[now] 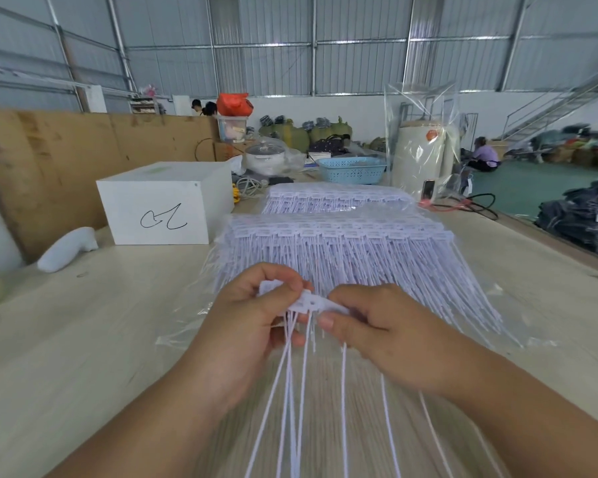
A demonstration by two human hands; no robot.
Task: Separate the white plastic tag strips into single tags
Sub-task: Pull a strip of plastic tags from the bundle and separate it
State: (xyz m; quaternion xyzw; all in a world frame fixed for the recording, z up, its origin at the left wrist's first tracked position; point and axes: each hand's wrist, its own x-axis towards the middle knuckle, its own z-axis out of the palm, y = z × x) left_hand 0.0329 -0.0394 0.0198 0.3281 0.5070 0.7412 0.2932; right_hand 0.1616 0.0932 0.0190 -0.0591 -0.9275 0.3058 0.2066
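Wooden table, both hands pinching white tag strip, long tails hanging

A warehouse workshop: corrugated metal walls, stuffed green sacks, a long worktable

Corrugated metal walls, pale wooden table, green floor.

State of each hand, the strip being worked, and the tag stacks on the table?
Left hand: pinches the strip.
Right hand: pinches the strip's other end.
Tag strip: held up, still joined, tails hanging.
Near stack: lying on plastic.
Far stack: lying flat.
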